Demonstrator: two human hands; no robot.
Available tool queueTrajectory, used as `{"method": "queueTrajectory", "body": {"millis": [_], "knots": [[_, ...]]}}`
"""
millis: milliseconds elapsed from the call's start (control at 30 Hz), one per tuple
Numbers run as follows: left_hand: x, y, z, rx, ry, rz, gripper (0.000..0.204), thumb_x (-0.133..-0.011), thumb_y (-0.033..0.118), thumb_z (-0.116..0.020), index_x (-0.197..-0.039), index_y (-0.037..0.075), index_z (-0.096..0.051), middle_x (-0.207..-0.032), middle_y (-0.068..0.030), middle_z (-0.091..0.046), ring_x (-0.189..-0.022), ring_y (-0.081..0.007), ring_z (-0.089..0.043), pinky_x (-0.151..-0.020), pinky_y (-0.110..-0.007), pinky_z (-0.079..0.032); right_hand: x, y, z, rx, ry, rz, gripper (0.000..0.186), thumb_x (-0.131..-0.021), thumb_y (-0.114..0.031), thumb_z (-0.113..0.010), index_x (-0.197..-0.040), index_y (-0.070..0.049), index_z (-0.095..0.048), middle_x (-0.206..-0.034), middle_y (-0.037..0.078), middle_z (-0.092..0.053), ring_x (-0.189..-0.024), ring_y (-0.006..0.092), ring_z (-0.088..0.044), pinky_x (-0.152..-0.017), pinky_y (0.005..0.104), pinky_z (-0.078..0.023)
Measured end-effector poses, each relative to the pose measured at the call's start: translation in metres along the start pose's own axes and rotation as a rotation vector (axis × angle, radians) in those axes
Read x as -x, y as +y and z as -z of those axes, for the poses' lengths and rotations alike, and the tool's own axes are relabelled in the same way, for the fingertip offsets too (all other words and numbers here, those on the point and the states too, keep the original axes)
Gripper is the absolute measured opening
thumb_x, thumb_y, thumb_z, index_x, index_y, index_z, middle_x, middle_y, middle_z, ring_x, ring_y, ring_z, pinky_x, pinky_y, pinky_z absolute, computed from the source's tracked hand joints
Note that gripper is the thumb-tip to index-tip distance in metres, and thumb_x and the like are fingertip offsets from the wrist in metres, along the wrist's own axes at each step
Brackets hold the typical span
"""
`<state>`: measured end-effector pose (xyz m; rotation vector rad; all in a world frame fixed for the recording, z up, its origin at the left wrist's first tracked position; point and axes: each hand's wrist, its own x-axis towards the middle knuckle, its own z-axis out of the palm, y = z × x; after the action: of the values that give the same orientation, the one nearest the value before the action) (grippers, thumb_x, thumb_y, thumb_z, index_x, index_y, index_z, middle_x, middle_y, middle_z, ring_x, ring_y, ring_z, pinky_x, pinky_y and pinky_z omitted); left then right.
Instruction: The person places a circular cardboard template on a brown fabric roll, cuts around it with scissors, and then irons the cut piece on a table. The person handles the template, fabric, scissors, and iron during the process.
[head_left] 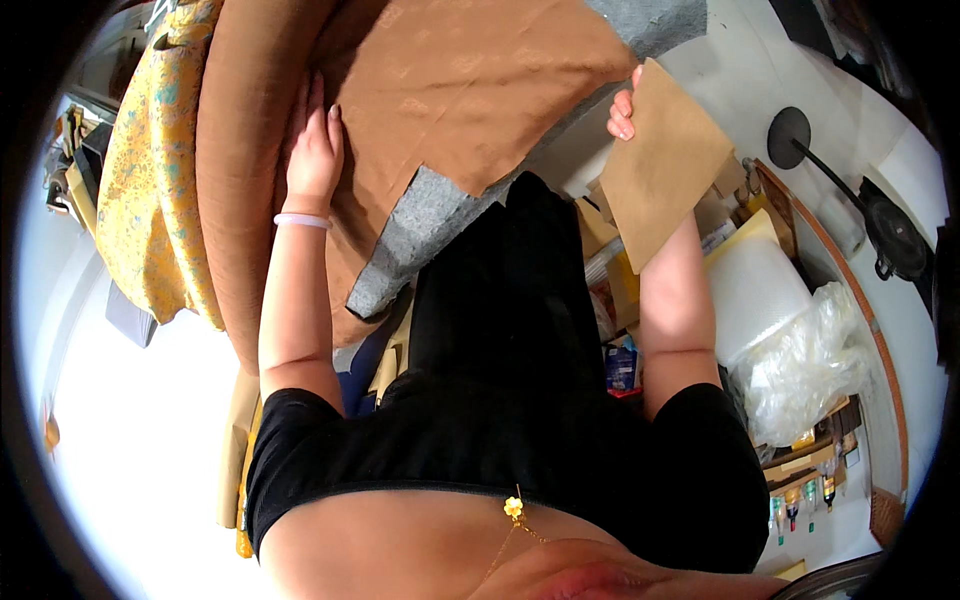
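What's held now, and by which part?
The right hand holds the tan sheet by its upper left edge; the left hand rests on brown fabric, no grip visible.

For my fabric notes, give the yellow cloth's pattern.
The yellow cloth bears a floral-looking pattern with teal touches; the head view shows it.

On my feed, a grey felt mat shows along the right and near edges, with brown cloth lying over it, rolled up thick at the left. I can't tell whether the yellow flowered cloth farther left rests on the mat too.
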<state>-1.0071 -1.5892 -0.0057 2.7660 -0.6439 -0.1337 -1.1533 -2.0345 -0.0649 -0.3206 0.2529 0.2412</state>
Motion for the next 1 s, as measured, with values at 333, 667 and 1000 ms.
{"method": "queueTrajectory", "body": {"millis": [333,667,1000], "knots": [[-0.043,0.117,-0.034,0.181,-0.024,-0.382,0.053,-0.095,0.009,-0.064,-0.147,0.009,-0.052,-0.154,-0.0150,-0.050,-0.144,-0.0336,-0.046,-0.121,-0.051,-0.034,0.034,0.019,-0.046,0.300,1.243,0.153,0.058,-0.110,-0.052,-0.041,-0.141,-0.005,-0.055,-0.140,0.007,-0.060,-0.128,0.0240,-0.057,-0.110,0.0408,-0.046],[-0.187,0.094,-0.019,0.225,0.026,-0.442,0.049,-0.099,0.013,-0.057,-0.145,-0.002,-0.049,-0.145,-0.0291,-0.052,-0.135,-0.0441,-0.050,-0.115,-0.047,-0.041,0.045,0.038,-0.067,0.255,1.310,0.137,0.071,-0.107,-0.062,-0.036,-0.148,-0.005,-0.048,-0.148,0.007,-0.055,-0.133,0.0247,-0.054,-0.116,0.0409,-0.042],[-0.048,0.053,-0.009,0.022,-0.120,-0.542,0.060,-0.094,0.005,-0.062,-0.153,0.010,-0.047,-0.160,-0.0169,-0.042,-0.146,-0.0363,-0.043,-0.121,-0.049,-0.036,0.047,0.067,-0.063,0.283,1.199,0.217,0.047,-0.112,-0.040,-0.043,-0.138,-0.002,-0.054,-0.136,0.007,-0.062,-0.121,0.0202,-0.062,-0.105,0.0352,-0.051]]}}
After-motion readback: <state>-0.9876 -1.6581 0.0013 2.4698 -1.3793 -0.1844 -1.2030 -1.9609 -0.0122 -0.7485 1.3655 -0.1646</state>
